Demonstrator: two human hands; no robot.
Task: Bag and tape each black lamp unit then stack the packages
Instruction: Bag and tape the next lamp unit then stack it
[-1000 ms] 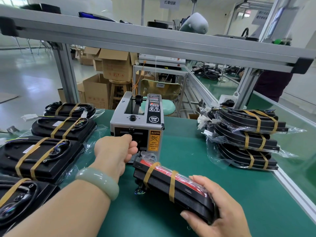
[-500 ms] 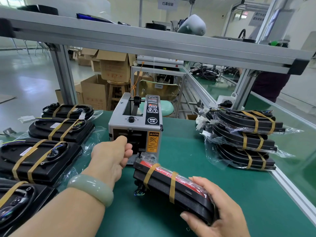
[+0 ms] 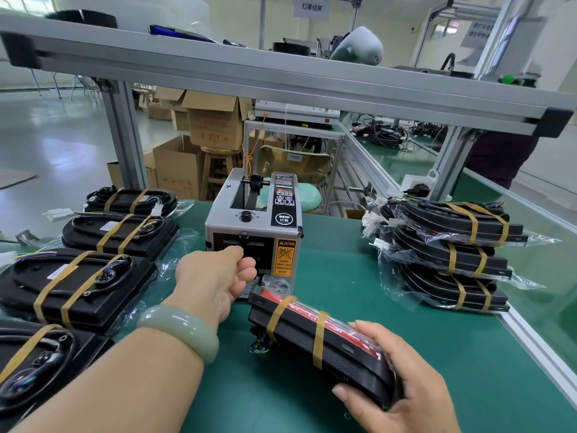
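Observation:
My right hand grips the near end of a black lamp unit that stands on its edge on the green mat. The unit sits in a clear bag, has two tan bands around it and shows a red face on top. My left hand, with a pale green bangle on the wrist, reaches to the outlet of the grey tape dispenser. Its thumb and fingers are curled together there as if pinching a tape strip, which they hide. Three bagged units lie stacked at the right.
Several banded black lamp units lie on plastic bags along the left of the green mat. An aluminium frame bar crosses overhead. The table's right edge has a metal rail. Cardboard boxes and a stool stand behind the table.
My left hand stays at the dispenser outlet with its fingers curled a little tighter. My right hand and the lamp unit have not visibly moved.

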